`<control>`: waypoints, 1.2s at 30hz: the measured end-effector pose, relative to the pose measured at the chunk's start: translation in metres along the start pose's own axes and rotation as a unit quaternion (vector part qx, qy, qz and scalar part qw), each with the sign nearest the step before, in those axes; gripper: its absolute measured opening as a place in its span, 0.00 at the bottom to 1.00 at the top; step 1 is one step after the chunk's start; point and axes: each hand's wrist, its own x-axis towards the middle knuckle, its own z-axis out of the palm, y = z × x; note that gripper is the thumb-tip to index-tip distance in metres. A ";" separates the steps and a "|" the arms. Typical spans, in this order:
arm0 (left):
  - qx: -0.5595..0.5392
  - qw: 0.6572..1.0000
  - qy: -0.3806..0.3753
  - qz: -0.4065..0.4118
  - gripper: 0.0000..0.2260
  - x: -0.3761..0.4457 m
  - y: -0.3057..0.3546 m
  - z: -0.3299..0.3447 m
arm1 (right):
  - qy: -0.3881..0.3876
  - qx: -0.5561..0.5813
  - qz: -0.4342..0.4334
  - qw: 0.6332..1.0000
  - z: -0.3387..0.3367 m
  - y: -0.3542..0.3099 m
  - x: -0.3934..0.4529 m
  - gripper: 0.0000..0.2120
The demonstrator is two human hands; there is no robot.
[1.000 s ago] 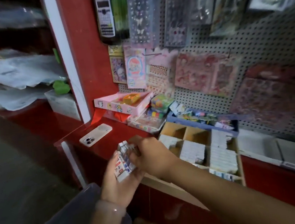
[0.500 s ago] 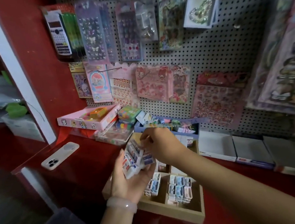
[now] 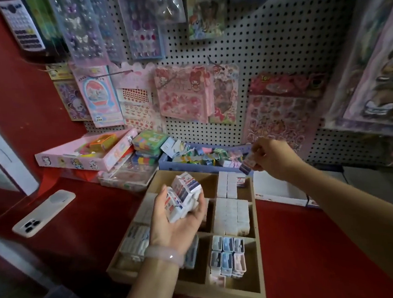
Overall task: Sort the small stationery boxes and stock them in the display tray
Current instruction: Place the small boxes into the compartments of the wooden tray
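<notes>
Your shallow compartmented wooden display tray (image 3: pixel 259 257) sits on the red counter, partly stocked. Your left hand (image 3: pixel 173 224) cups a loose bundle of small white printed boxes (image 3: pixel 183 195) as supply; your right hand (image 3: pixel 271 159) pinches one small box (image 3: pixel 248 164), probably bound for the far-right compartment below.

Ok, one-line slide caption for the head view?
Left hand cradles a stack of small boxes over the wooden tray; right hand pinches one box.

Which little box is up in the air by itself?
The single small box pinched in the right hand, above the tray's far right corner. The others sit bunched in the left hand or packed in the tray.
</notes>
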 end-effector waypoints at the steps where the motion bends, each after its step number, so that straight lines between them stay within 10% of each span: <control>1: 0.004 1.000 -0.007 -0.005 0.34 0.007 0.003 -0.003 | -0.016 -0.031 0.006 0.999 0.009 0.013 0.004 0.07; 21: 0.077 0.993 -0.024 -0.089 0.28 0.053 0.009 -0.026 | -0.042 -0.186 -0.005 0.982 0.118 0.061 0.049 0.09; 26: 0.079 0.992 -0.027 -0.092 0.28 0.052 0.000 -0.023 | -0.004 -0.059 -0.017 0.998 0.069 0.026 0.055 0.14; 31: 0.107 0.988 -0.055 -0.094 0.29 0.052 -0.015 -0.015 | -0.295 0.192 0.056 0.934 0.037 -0.034 0.024 0.14; 36: 0.118 0.988 -0.049 -0.091 0.27 0.050 -0.020 -0.014 | -0.269 0.212 0.051 0.938 0.045 -0.031 0.014 0.12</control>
